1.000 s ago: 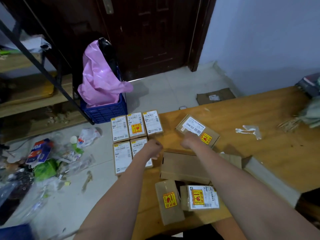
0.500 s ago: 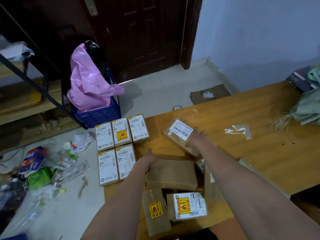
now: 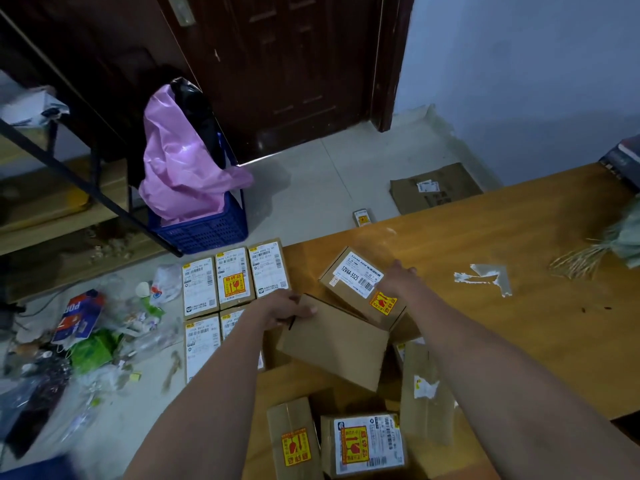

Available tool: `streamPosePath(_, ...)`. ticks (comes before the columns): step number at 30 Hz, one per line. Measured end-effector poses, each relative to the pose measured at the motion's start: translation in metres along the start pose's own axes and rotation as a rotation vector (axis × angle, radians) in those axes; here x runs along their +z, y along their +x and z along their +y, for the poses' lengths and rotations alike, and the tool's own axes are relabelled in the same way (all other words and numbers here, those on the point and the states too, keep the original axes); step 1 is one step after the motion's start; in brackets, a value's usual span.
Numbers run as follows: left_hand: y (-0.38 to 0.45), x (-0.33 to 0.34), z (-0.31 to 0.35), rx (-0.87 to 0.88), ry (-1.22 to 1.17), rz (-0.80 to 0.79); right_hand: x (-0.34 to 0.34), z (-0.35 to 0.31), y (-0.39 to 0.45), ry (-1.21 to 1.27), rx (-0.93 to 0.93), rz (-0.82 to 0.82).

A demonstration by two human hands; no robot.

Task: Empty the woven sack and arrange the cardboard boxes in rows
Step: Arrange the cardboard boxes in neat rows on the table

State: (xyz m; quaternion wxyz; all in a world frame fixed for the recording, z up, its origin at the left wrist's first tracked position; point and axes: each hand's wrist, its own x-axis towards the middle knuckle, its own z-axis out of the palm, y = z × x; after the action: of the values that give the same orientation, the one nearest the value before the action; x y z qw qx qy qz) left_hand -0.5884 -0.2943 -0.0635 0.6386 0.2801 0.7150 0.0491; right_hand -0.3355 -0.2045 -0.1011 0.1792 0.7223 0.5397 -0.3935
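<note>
My left hand (image 3: 284, 308) grips the left end of a plain cardboard box (image 3: 336, 344), which sits tilted over other boxes on the wooden table (image 3: 519, 341). My right hand (image 3: 398, 277) holds the far side of a box with a white barcode label (image 3: 356, 277) just behind it. Two rows of labelled boxes (image 3: 232, 275) lie side by side at the table's left edge. More boxes with yellow-red stickers (image 3: 367, 445) lie near me. The woven sack (image 3: 623, 237), with frayed threads, is at the right edge.
A blue crate (image 3: 207, 230) with a pink bag stands on the floor by a dark door. Plastic litter (image 3: 79, 341) is spread over the floor at left. Flat cardboard (image 3: 436, 188) and a small box (image 3: 362, 216) lie beyond the table. Torn tape (image 3: 488, 277) sticks to the tabletop.
My left hand has closed on the plain box and tipped it up at the left. My right hand stays on the barcode-labelled box, which has shifted slightly.
</note>
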Motion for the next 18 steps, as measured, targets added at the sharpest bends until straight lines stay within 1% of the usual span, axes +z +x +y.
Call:
streamPosePath(1, 0.0, -0.006, 0.009, 0.024, -0.017, -0.014, 0.001, 0.001, 0.016, -0.001, 0.018, -0.011)
streamPosePath(3, -0.001, -0.013, 0.029, 0.076, -0.053, -0.019, -0.012, 0.0, 0.003, 0.01, 0.036, -0.017)
streamPosePath(5, 0.003, -0.012, 0.047, 0.141, -0.077, 0.011, -0.027, -0.002, -0.017, -0.02, -0.021, -0.008)
streamPosePath(7, 0.013, -0.003, 0.061, 0.192, -0.089, 0.031, -0.034, 0.002, -0.016, -0.044, -0.043, -0.018)
streamPosePath(9, 0.025, 0.01, 0.071, 0.203, -0.09, 0.073, -0.043, 0.004, -0.017, 0.017, -0.011, -0.04)
streamPosePath(11, 0.036, 0.025, 0.078, 0.178, -0.104, 0.146, -0.044, 0.009, -0.01, 0.142, 0.057, -0.083)
streamPosePath(13, 0.048, 0.037, 0.081, 0.166, -0.121, 0.244, -0.042, 0.016, -0.001, 0.315, 0.137, -0.162)
streamPosePath(15, 0.055, 0.043, 0.08, 0.153, -0.089, 0.344, -0.04, 0.021, -0.003, 0.546, 0.231, -0.314)
streamPosePath(16, 0.057, 0.046, 0.08, 0.136, -0.064, 0.366, -0.039, 0.024, -0.004, 0.599, 0.239, -0.388)
streamPosePath(18, 0.061, 0.051, 0.078, 0.084, -0.028, 0.312, -0.038, 0.03, -0.001, 0.581, 0.217, -0.472)
